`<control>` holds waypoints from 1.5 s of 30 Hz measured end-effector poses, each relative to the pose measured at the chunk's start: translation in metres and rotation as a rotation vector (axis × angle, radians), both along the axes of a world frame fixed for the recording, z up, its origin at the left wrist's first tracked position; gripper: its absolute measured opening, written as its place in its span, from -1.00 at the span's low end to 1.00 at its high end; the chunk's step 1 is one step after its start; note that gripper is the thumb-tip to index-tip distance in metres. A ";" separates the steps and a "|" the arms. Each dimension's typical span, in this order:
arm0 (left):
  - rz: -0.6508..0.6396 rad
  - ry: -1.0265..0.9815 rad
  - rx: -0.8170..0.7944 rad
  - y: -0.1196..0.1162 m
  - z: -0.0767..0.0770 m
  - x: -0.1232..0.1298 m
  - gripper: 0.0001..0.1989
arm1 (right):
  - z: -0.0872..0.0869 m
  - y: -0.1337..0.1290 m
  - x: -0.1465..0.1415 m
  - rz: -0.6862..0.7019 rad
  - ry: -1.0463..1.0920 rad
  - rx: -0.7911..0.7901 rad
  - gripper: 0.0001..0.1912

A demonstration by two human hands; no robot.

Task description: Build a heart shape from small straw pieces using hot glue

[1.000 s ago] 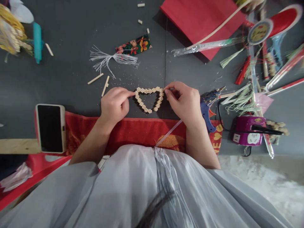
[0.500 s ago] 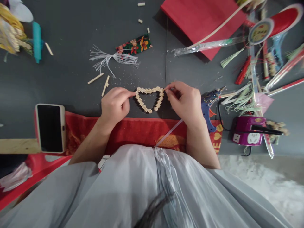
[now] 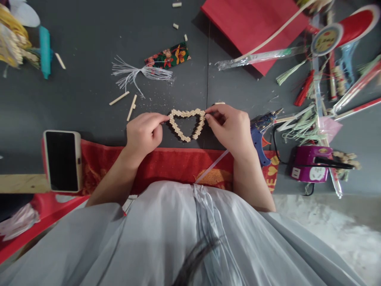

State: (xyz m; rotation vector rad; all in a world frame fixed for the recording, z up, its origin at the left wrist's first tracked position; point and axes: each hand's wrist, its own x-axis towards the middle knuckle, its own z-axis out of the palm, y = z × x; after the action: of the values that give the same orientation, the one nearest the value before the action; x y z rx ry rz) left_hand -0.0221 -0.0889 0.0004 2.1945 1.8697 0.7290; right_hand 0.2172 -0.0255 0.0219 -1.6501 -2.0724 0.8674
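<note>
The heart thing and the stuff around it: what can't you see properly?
All in the head view:
Whether the right hand pinches or just touches the heart: too small.
Blue tool: partly hidden by the right arm.
Round label writing: too small and blurred.
Red paper: cut off at top.
Yellow bundle: cut off at left.

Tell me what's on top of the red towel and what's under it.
Over the red towel: a phone at its left end, a pale ribbon, the left forearm and right forearm. What lies beneath the towel is covered and can't be seen.
</note>
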 end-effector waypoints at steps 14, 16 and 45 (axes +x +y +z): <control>-0.032 -0.027 0.070 -0.001 0.001 -0.001 -0.65 | -0.002 -0.002 0.001 -0.003 0.089 -0.089 -0.76; -0.031 -0.028 0.065 -0.001 0.001 0.000 -0.65 | -0.001 -0.002 0.001 -0.005 0.062 -0.066 -0.76; 0.200 -0.116 -0.209 0.004 0.014 0.029 -0.87 | 0.000 0.011 -0.051 0.424 -0.135 0.189 -0.73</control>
State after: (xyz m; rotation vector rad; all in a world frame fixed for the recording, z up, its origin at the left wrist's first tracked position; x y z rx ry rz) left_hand 0.0064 -0.0851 0.0141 1.8210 2.0238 0.6442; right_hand 0.1662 -0.0148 0.0217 -1.2211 -2.5635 0.6658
